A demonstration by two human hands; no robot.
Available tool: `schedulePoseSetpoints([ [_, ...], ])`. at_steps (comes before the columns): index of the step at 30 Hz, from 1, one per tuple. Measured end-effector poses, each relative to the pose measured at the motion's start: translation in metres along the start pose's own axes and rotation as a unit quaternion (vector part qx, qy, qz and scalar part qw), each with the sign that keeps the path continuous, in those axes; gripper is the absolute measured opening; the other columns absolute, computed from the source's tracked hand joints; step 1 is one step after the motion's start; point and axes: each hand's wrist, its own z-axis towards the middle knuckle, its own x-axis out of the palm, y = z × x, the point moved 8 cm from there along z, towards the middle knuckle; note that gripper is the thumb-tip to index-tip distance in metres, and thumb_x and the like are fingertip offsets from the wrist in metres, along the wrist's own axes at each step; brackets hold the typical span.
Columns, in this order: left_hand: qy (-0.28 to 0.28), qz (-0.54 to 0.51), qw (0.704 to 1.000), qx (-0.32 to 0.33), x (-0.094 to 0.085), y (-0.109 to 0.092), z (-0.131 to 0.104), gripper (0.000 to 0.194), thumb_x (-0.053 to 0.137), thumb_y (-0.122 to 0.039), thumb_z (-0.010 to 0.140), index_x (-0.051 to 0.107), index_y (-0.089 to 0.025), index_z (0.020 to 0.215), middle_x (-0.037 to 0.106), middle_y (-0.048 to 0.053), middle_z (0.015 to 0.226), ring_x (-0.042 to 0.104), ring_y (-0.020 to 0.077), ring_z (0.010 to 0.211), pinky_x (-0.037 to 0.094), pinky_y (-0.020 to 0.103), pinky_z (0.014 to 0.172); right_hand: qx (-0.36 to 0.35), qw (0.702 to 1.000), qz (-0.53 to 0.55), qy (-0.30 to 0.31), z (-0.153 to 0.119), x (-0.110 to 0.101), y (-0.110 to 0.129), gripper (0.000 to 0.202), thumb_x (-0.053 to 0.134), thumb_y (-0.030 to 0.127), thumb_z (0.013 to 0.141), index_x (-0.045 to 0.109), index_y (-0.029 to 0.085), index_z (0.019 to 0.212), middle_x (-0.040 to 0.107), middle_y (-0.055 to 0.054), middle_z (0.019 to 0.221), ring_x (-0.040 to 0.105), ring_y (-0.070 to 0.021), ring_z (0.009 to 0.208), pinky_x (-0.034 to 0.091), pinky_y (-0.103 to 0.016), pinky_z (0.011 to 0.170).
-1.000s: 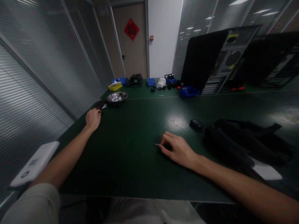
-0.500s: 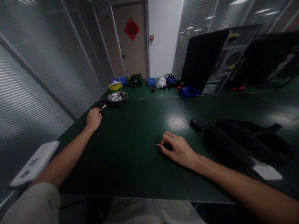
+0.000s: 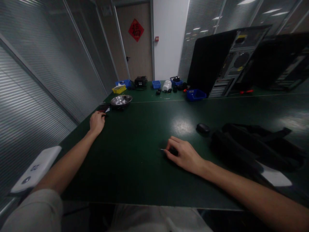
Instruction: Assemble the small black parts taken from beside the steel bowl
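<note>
Quietly, in the head view, my right hand (image 3: 184, 154) rests low over the green table (image 3: 135, 180), thumb and forefinger closed on a thin pale piece (image 3: 162, 149) whose tip points left. Whether more of it lies beneath the curled fingers, I cannot tell from this distance.

Farther off, near the table's left edge, my left hand (image 3: 97, 122) lies with fingers bent beside a red-and-black item (image 3: 102, 111); the shot does not show whether it grips anything. The metal bowl (image 3: 113, 102) sits just beyond, to its right, while a black mouse (image 3: 202, 128) and a dark bag (image 3: 238, 145) lie on the right hand's outer side.

For so slender a piece, I judge a light pinch near the tip best, wrist supported by the table, any turn small and slow. The left hand calls for a gentle touch, since its fingertips are hard to see.
</note>
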Motion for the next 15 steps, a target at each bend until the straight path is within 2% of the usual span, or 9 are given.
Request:
schedulePoseSetpoints([
  [11, 0.005, -0.009, 1.000, 0.004, -0.004, -0.003, -0.001, 0.034, 0.049, -0.020, 0.097, 0.073, -0.013, 0.119, 0.065, 0.017, 0.127, 0.057, 0.0328, 0.119, 0.045, 0.045, 0.107, -0.004, 1.000, 0.005, -0.001, 0.000, 0.000, 0.001, 0.008, 0.061, 0.027, 0.099, 0.061, 0.021, 0.094, 0.060, -0.002, 0.095, 0.056, -0.0127, 0.069, 0.043, -0.027, 0.062],
  [15, 0.021, -0.036, 0.999, 0.034, -0.005, -0.018, 0.002, 0.031, 0.054, -0.023, 0.096, 0.074, -0.013, 0.117, 0.067, 0.016, 0.123, 0.059, 0.0320, 0.118, 0.045, 0.045, 0.107, -0.002, 1.000, 0.002, -0.004, 0.000, -0.001, 0.000, 0.007, 0.061, 0.027, 0.099, 0.061, 0.021, 0.094, 0.060, -0.002, 0.095, 0.056, -0.0129, 0.069, 0.043, -0.027, 0.062],
])
